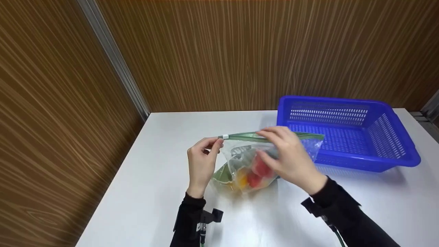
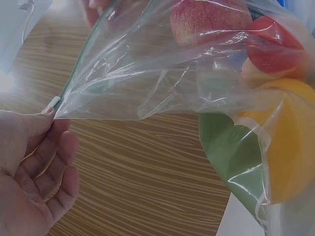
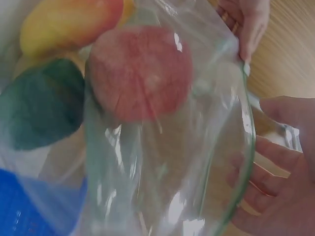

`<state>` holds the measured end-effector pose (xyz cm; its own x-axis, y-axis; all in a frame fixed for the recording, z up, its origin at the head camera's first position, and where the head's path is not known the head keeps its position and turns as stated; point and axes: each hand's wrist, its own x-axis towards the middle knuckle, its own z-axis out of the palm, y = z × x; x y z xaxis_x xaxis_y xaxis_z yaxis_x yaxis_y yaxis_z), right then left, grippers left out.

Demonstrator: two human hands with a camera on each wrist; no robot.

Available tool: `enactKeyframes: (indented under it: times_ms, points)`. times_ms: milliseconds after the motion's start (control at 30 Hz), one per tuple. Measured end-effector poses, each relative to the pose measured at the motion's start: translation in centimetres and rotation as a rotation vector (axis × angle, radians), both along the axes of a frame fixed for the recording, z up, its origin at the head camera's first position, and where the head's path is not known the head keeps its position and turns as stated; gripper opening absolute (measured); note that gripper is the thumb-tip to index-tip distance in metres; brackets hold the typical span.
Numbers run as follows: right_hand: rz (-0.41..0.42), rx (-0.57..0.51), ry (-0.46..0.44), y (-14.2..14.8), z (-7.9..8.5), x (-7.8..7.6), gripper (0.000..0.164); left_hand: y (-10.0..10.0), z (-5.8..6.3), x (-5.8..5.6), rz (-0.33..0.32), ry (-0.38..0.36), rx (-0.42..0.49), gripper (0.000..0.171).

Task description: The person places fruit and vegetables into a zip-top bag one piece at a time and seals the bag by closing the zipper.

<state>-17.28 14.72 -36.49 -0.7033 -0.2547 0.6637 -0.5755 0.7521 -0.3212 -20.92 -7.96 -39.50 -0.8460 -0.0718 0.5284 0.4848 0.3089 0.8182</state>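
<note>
A clear zip bag [image 1: 240, 147] with a green top edge holds several fruit-like pieces. My left hand [image 1: 200, 161] pinches its left top corner, right beside the small white slider [image 1: 225, 136]. My right hand [image 1: 291, 161] is at the right part of the top edge. Its fingers reach behind that edge, while the thumb stands apart in front. Through the plastic I see a red apple [image 3: 140, 73], a red-and-yellow fruit [image 3: 74, 24], a dark green piece [image 3: 42, 105] and an orange fruit [image 2: 290, 147]. A green piece [image 2: 221, 152] lies beside the orange fruit.
A blue plastic basket [image 1: 363, 159] with slotted walls stands on the white table [image 1: 144, 192] at the back right, partly behind the bag. Wood-grain panels [image 1: 212, 55] rise behind the table and on the left. Black sleeves with camera mounts cover both wrists.
</note>
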Motion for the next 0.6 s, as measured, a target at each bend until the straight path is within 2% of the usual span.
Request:
enactKeyframes:
  times_ms: [167,333,600]
  points:
    - [0.064,0.041,-0.031,-2.6,0.4,-1.5,0.043,0.0,0.0,-0.1,0.002,0.009,-0.006,0.018]
    - [0.113,0.034,-0.075,-4.2,0.7,-2.7,0.036,-0.1,0.0,-0.1,0.004,0.020,-0.007,0.016]
    - [0.205,-0.072,-0.108,-5.0,0.6,-3.7,0.024,0.0,0.1,0.0,-0.008,0.013,-0.005,0.017]
